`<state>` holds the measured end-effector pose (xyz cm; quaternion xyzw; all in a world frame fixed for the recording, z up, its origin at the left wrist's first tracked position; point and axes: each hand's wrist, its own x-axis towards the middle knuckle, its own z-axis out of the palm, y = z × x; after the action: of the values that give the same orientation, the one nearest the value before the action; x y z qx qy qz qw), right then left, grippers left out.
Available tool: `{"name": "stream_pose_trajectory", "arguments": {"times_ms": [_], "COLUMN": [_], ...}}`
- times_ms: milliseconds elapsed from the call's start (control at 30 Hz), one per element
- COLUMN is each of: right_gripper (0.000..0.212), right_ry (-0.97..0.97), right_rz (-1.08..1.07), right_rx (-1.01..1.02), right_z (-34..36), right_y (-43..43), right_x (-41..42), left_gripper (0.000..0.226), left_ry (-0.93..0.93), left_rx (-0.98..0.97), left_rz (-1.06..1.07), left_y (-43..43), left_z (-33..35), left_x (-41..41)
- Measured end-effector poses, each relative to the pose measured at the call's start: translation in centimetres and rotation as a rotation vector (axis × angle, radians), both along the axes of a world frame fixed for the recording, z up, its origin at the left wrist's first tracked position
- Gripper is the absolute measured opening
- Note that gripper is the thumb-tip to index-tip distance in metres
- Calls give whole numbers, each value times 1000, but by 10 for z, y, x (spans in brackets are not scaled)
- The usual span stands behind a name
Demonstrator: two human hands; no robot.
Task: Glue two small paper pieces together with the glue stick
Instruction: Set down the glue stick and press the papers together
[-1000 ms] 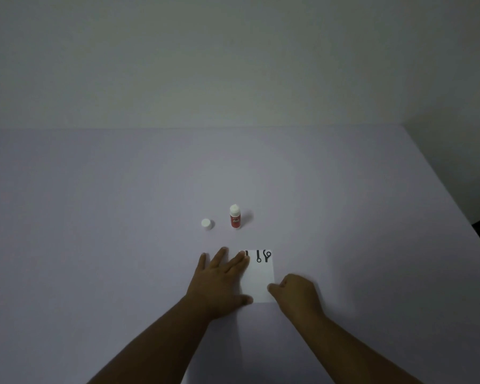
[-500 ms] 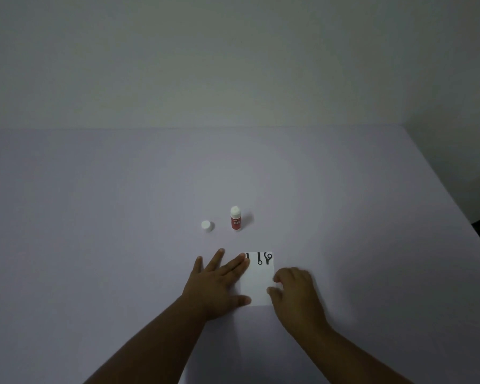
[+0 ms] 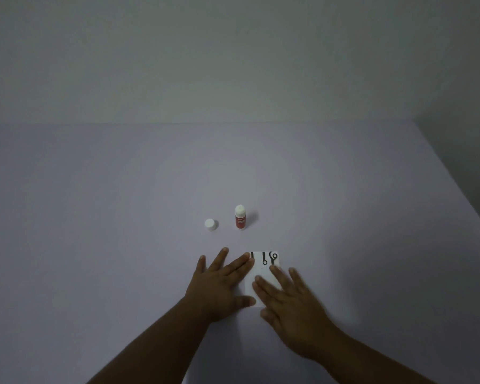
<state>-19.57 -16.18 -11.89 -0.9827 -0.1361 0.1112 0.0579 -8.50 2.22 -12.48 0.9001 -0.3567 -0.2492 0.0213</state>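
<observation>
A small white paper piece with black printed marks along its far edge lies flat on the table. My left hand rests flat with spread fingers on the paper's left side. My right hand lies flat, fingers spread, over its right and near part. I cannot tell whether a second piece lies beneath. A red glue stick stands upright and uncapped beyond the paper. Its white cap sits to its left.
The pale table stretches wide on all sides. Its right edge runs diagonally, with dark floor beyond. A plain wall rises behind the far edge.
My right hand has opened from a loose fist at the paper's right edge and slid left onto the paper, fingers flat. My left hand has stayed in place.
</observation>
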Motion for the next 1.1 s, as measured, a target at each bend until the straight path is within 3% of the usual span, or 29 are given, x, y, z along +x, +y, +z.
{"name": "stream_pose_trajectory", "arguments": {"times_ms": [100, 233, 467, 567, 667, 900, 1100], "right_gripper": [48, 52, 46, 48, 53, 46, 50], "right_ry": [-18, -6, -5, -51, -27, -13, -46], "right_rz": [19, -156, 42, -63, -139, 45, -151], "right_rx": [-84, -90, -16, -139, -114, -39, -91], "right_z": [0, 4, -1, 5, 6, -3, 1], "right_y": [-16, -30, -7, -23, -31, -16, -38], "right_x": [17, 50, -4, 33, 48, -11, 38], "left_gripper": [79, 80, 81, 80, 79, 81, 80], "left_ry": [-3, 17, -8, 2, 13, 3, 16], "left_rx": [0, 4, -29, -18, -13, -14, 4], "left_rz": [-7, -10, 10, 10, 5, -2, -12], "left_y": [0, 0, 1, 1, 1, 1, 0], "left_z": [0, 0, -4, -5, -5, -4, -3], "left_x": [0, 1, -1, 0, 0, 0, 2]}}
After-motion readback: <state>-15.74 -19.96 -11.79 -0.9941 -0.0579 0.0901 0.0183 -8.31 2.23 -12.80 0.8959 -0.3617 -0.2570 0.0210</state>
